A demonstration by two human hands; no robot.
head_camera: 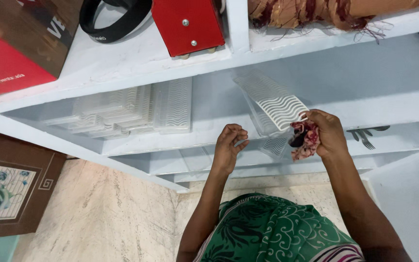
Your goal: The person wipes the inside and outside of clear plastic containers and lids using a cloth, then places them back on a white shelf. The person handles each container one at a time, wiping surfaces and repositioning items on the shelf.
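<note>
My right hand (327, 132) grips a crumpled dark red cloth (305, 139) and presses it against the lower edge of a clear plastic tray with a wavy slotted insert (272, 103), which leans tilted in the middle shelf bay. My left hand (229, 145) is closed on the near bottom edge of that clear tray, fingers curled. Both hands reach into the pale blue shelf (209, 140).
A stack of clear slotted trays (136, 110) lies at the left of the same shelf. Forks (364, 136) lie at the right. Above sit a red box (188, 24), a black ring (115, 22), a red-brown carton (18, 46) and fringed fabric (316, 12). A framed picture (10, 187) leans lower left.
</note>
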